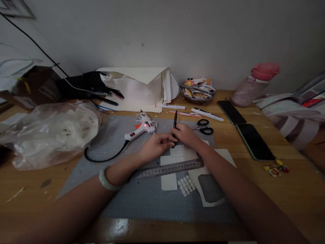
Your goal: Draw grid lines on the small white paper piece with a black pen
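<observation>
Item 1: my right hand (186,135), fingers clamped on a black pen (175,124) that stands nearly upright, its lower end down at a small white paper piece (177,151) ruled with lines.

Item 2: my left hand (155,146), fingers drawn together at the pen's lower end, touching the right hand; whether they grip the pen itself I cannot tell. A pale bangle (108,178) sits on that wrist.

Item 3: a steel ruler (169,168), lying slantwise just below the ruled paper, across more white paper pieces.

Item 4: a cluster of small white cut tiles (186,185), just below the ruler, on the grey cutting mat (142,200) that covers the middle of the bench (291,189).

Item 5: a white glue gun (141,127), left of the hands, red light showing, black cord curling off toward the left.

Item 6: black-handled scissors (204,126), right of the hands.

Item 7: white markers (207,114), beyond the mat.

Item 8: two dark phones (254,140), on the right side of the bench.

Item 9: a pink bottle (256,83), lying at the back right.

Item 10: a clear plastic bag (50,132), far left.
</observation>
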Tool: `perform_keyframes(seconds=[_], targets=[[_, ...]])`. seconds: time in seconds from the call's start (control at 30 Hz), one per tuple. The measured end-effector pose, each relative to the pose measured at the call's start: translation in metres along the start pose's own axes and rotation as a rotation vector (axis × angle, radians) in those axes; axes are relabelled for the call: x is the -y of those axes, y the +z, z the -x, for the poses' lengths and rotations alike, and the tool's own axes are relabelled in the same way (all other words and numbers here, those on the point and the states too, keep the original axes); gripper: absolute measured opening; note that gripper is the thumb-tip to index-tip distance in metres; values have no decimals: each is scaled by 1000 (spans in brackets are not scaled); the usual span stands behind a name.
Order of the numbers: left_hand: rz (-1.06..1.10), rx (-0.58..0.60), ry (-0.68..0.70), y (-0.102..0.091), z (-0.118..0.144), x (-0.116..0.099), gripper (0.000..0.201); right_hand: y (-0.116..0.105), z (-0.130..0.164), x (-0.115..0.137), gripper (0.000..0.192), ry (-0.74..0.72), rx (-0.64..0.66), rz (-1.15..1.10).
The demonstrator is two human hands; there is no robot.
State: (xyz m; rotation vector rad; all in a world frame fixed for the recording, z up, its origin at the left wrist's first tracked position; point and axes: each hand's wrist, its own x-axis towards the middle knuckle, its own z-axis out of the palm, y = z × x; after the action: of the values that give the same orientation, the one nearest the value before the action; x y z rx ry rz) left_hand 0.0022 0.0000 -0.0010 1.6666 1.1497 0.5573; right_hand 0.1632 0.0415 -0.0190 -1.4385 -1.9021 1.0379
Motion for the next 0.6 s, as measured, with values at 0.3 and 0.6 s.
perform_keyframes(seconds=[0.3, 0.6], targets=[[-6, 3, 7, -1, 1, 0, 21, 1, 0, -2, 24, 18, -12, -26], [23, 0, -4, 0, 1, -1, 22, -1, 1, -1, 25, 1, -12, -29]])
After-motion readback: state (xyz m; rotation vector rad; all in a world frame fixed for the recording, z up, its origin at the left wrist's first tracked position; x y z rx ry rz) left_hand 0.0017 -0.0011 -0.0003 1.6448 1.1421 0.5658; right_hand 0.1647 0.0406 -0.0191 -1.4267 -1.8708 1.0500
